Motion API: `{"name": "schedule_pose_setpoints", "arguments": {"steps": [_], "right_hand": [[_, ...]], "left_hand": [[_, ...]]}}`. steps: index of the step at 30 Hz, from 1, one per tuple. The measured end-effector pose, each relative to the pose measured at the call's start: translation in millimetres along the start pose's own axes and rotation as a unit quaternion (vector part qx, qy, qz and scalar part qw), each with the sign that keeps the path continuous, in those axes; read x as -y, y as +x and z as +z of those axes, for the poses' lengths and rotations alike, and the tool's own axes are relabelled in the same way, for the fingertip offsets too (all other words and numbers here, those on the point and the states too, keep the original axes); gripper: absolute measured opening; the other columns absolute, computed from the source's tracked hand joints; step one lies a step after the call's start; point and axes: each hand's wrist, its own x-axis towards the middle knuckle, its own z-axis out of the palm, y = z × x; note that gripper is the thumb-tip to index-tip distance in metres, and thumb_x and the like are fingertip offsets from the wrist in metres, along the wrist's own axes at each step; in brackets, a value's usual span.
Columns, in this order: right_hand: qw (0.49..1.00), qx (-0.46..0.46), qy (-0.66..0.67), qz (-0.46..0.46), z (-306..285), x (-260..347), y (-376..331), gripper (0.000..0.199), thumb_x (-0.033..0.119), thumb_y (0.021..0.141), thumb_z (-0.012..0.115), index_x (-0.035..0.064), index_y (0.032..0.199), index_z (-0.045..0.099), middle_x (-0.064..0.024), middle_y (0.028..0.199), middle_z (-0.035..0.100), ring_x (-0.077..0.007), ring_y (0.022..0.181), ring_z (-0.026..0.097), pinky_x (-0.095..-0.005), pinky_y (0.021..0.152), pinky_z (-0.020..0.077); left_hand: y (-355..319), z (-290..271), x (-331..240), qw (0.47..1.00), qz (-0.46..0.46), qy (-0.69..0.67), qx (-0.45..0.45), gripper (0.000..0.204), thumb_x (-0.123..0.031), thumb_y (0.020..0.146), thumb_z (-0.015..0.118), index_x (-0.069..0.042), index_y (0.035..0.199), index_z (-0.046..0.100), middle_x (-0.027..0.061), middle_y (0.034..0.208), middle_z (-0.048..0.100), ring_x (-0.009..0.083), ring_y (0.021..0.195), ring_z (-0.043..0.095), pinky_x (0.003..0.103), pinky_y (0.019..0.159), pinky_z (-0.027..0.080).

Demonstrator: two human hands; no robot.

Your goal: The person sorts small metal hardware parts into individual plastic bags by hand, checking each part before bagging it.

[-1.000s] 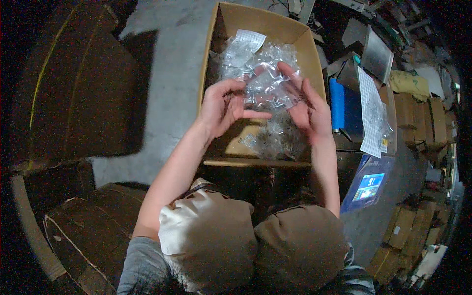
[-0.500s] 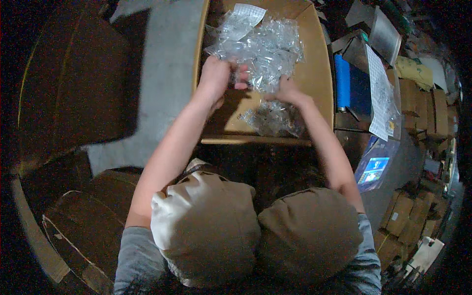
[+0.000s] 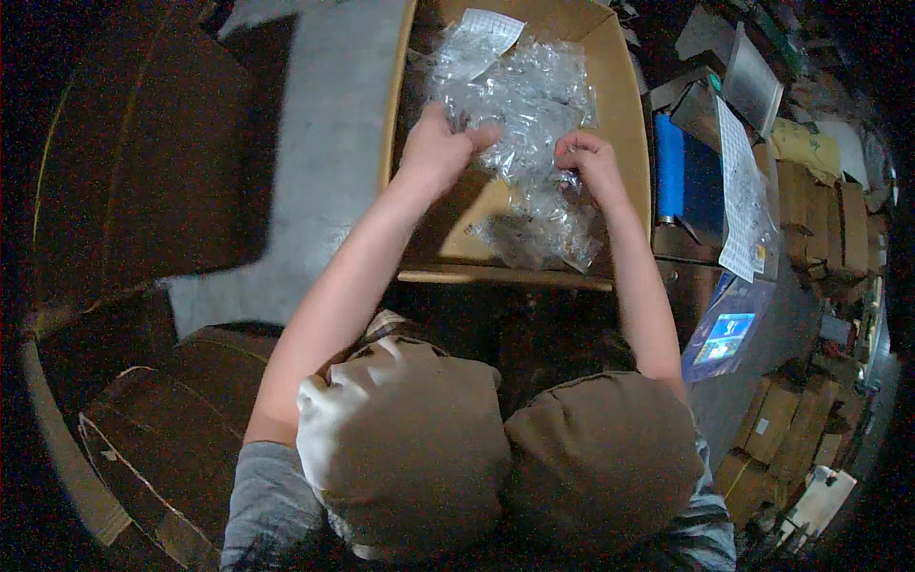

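Crinkled clear plastic bags (image 3: pixel 534 95) with small contents I cannot make out lie heaped in a shallow cardboard box (image 3: pixel 624 105). At the heap's left edge, my left hand (image 3: pixel 440 153) rests with its thumb stretched out and apart from the fingers. My right hand (image 3: pixel 593 170) is on the right side of the heap, its fingers curled and pinching the edge of a clear plastic bag (image 3: pixel 569 178). Closer to me, another clear bag (image 3: pixel 534 240) lies by the box's front wall. A white printed sheet (image 3: pixel 491 33) sits on the far left of the heap.
Right of the box are a blue roll (image 3: pixel 670 167), a hanging printed sheet (image 3: pixel 739 181) and a lit screen (image 3: pixel 726 338). Stacked cardboard boxes (image 3: pixel 786 419) stand farther right. Large brown cartons (image 3: pixel 152 143) fill the left side, beside grey floor (image 3: pixel 329 143).
My right hand has moved right and slightly up, its fingers curling in. The left hand has shifted slightly, with its thumb now extended. The bags spread more toward the front right.
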Motion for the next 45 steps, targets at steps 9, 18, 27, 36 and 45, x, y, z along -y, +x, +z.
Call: {"name": "schedule_pose_setpoints", "arguments": {"steps": [9,18,27,36,45], "right_hand": [[0.984,0.075,0.137,-0.088,22.5,89.3,-37.2,0.018,-0.001,0.071,0.063,0.0012,0.088,0.06,-0.0051,0.082,0.059,-0.014,0.07,0.058,-0.0253,0.058,0.0462],[0.918,0.124,0.37,-0.072,12.1,103.1,-44.5,0.057,0.003,0.069,0.064,-0.0024,0.124,0.053,-0.0081,0.094,0.062,-0.0161,0.081,0.061,-0.0268,0.069,0.0492],[0.953,0.104,0.277,-0.073,33.7,134.0,-61.3,0.058,0.044,0.099,0.041,0.0012,0.137,0.046,-0.0126,0.12,0.061,-0.0204,0.107,0.06,-0.0321,0.091,0.0481],[0.978,0.1,0.093,-0.156,39.3,140.1,-57.7,0.091,0.073,0.091,0.013,0.0053,0.139,0.048,-0.0146,0.134,0.055,-0.0239,0.124,0.051,-0.0371,0.106,0.039],[0.997,0.055,0.055,-0.02,33.8,69.9,6.8,0.058,0.053,0.093,0.051,0.0047,0.124,0.059,-0.0109,0.123,0.061,-0.019,0.112,0.055,-0.0348,0.094,0.0431]], "left_hand": [[-27.1,10.6,-44.1,0.963,0.068,0.177,0.191,0.077,-0.046,0.074,0.078,0.005,0.124,0.053,0.0186,0.123,0.059,0.0273,0.114,0.057,0.037,0.1,0.043],[-34.0,5.4,-56.6,0.947,-0.106,-0.239,0.189,0.042,-0.03,0.09,0.059,0.001,0.117,0.06,0.0123,0.11,0.065,0.0212,0.097,0.064,0.033,0.069,0.056],[-30.9,-1.1,-66.6,0.896,-0.101,-0.349,0.254,0.051,-0.046,0.093,0.057,-0.004,0.121,0.055,0.0107,0.114,0.062,0.0214,0.102,0.064,0.046,0.074,0.06],[-33.3,-3.4,-70.6,0.853,-0.122,-0.422,0.282,0.05,-0.041,0.094,0.057,0.0,0.123,0.053,0.0157,0.113,0.063,0.0275,0.096,0.068,0.047,0.076,0.061],[-92.7,-70.5,-87.1,0.93,-0.044,-0.363,0.031,0.042,-0.016,0.086,0.054,0.006,0.122,0.051,0.0221,0.108,0.065,0.0309,0.088,0.069,0.036,0.066,0.06]]}}
